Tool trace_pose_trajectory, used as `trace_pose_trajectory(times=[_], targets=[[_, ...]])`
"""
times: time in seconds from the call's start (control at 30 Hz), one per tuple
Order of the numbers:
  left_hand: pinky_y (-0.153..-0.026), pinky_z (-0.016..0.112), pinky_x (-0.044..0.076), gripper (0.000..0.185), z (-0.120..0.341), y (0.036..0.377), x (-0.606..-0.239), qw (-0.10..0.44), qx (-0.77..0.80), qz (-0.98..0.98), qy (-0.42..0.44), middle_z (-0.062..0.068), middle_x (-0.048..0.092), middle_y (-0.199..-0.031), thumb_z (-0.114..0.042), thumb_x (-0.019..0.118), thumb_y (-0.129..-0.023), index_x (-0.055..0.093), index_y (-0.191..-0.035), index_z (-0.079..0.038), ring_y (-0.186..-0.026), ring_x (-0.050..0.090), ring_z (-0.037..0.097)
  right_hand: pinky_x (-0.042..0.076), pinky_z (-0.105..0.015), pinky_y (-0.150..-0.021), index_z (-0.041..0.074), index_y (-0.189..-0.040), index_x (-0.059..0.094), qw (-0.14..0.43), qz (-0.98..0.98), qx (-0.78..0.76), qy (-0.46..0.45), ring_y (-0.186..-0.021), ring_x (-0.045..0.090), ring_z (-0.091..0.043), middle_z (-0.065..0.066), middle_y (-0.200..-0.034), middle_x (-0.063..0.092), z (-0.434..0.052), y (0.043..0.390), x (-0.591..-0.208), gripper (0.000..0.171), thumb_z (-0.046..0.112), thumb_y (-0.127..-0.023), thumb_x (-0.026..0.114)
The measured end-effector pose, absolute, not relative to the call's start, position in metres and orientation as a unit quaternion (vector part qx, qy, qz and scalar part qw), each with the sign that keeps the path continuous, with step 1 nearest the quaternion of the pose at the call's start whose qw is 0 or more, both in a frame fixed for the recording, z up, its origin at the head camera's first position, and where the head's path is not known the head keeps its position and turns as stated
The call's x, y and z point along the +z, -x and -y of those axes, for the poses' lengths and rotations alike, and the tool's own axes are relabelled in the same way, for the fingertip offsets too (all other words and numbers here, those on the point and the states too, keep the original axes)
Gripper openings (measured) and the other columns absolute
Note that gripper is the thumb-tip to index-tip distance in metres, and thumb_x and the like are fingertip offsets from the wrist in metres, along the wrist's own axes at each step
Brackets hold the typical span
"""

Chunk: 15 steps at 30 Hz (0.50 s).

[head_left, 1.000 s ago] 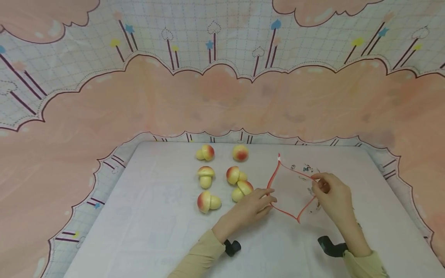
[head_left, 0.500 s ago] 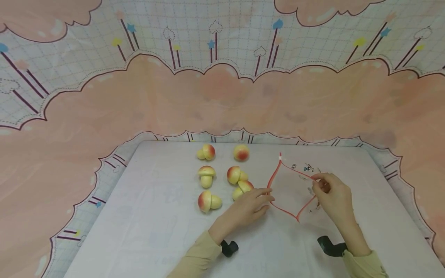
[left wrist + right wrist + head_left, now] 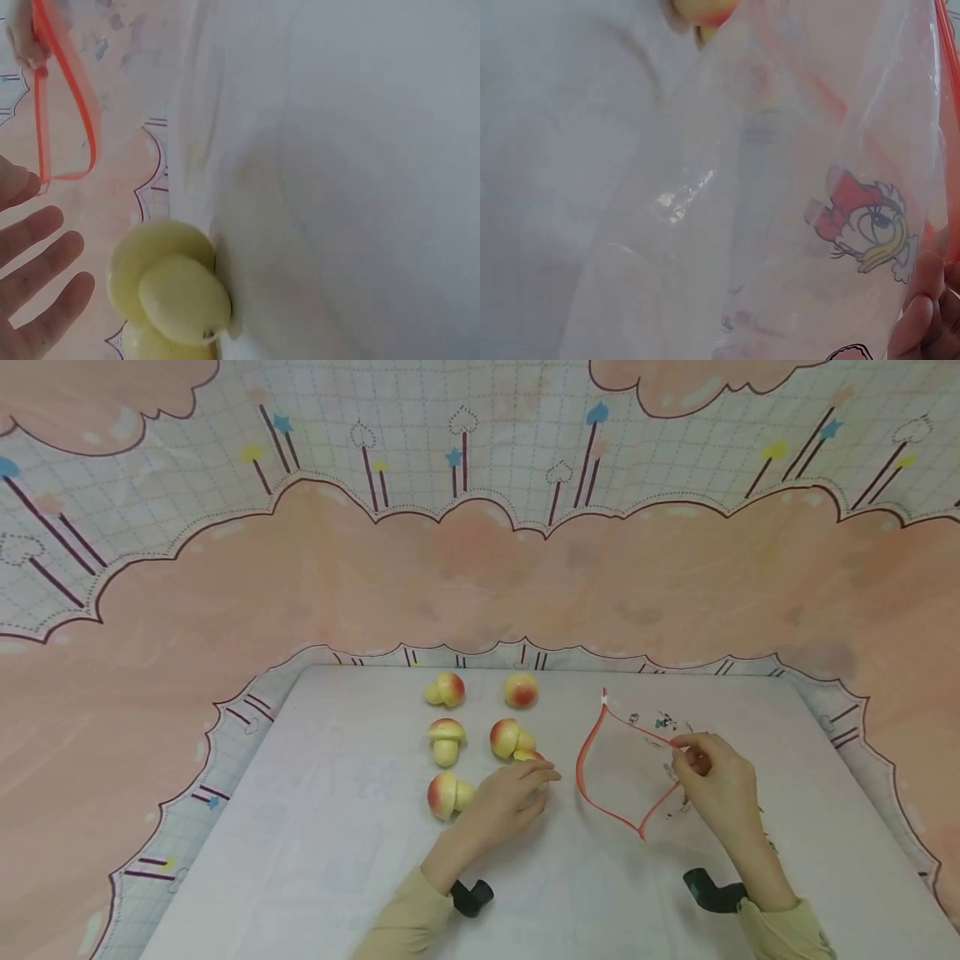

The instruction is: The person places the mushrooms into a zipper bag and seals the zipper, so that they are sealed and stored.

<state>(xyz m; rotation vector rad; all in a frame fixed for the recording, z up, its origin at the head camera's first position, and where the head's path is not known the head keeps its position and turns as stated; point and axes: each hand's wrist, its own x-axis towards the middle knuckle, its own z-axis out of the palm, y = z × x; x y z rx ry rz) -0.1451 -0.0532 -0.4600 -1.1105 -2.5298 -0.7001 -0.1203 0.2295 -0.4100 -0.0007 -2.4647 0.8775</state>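
A clear zip bag (image 3: 581, 760) with a red rim stands with its mouth spread apart on the right of the table. My right hand (image 3: 716, 785) pinches the rim on its right side. Cartoon prints show on the bag film (image 3: 870, 225) in the right wrist view. My left hand (image 3: 504, 806), fingers extended and apart, is left of the bag and hides most of a yellow toy mushroom (image 3: 529, 756) with a reddish cap. Whether it touches that mushroom I cannot tell. In the left wrist view the fingers (image 3: 45, 262) hold nothing, beside a mushroom (image 3: 180, 300).
Several more toy mushrooms lie in two loose columns left of the bag, among them a left-column mushroom (image 3: 446, 742) and a round-looking one (image 3: 521, 690) at the back. The white table (image 3: 315, 827) ends at a patterned cloth (image 3: 480, 585).
My left hand has let go of the bag's left rim and moved left over the nearest mushroom. The rim there now bows outward. My right hand stays where it was.
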Motion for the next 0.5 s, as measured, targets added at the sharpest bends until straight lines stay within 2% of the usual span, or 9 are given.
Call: trace_pose_trajectory(times=[0.2,0.5], targets=[[-0.088,0.029,0.052,0.024,0.068,0.145,-0.457,0.174,-0.228,0.885,0.367,-0.005,0.067,-0.112,-0.016,0.068,-0.088,0.065,-0.112,-0.016,-0.105,0.063,0.014,0.033,-0.016,-0.043,0.004,-0.092,0.07,0.262,0.908,0.328,-0.004,-0.057,0.04,0.002,-0.007,-0.071,0.058,-0.23,0.122,-0.411,0.011,0.0,-0.082,0.066],[-0.089,0.029,0.051,0.023,0.088,0.144,-0.455,0.154,-0.228,0.906,0.321,-0.006,0.067,-0.114,-0.017,0.064,-0.091,0.065,-0.114,-0.017,-0.106,0.063,0.014,0.032,-0.016,-0.041,0.003,-0.091,0.07,0.264,0.906,0.331,-0.008,-0.055,0.04,0.003,-0.007,-0.07,0.058,-0.231,0.123,-0.412,0.011,-0.001,-0.081,0.066]])
